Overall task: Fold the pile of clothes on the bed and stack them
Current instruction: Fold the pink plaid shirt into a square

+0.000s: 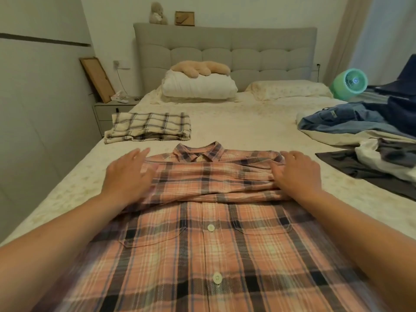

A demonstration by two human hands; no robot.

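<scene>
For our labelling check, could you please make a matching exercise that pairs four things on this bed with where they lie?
Things:
1. pink plaid shirt
2. cream checked cloth
3. denim clothes
4. plush toy

Places:
A. on the white pillow
B. folded, far left of the bed
C. under both hands, left hand and right hand
D. unfolded pile at right

Pairs: 1-C, 2-B, 3-D, 4-A

Both flat hands, left hand (129, 174) and right hand (297, 174), press the plaid shirt (209, 233).
</scene>
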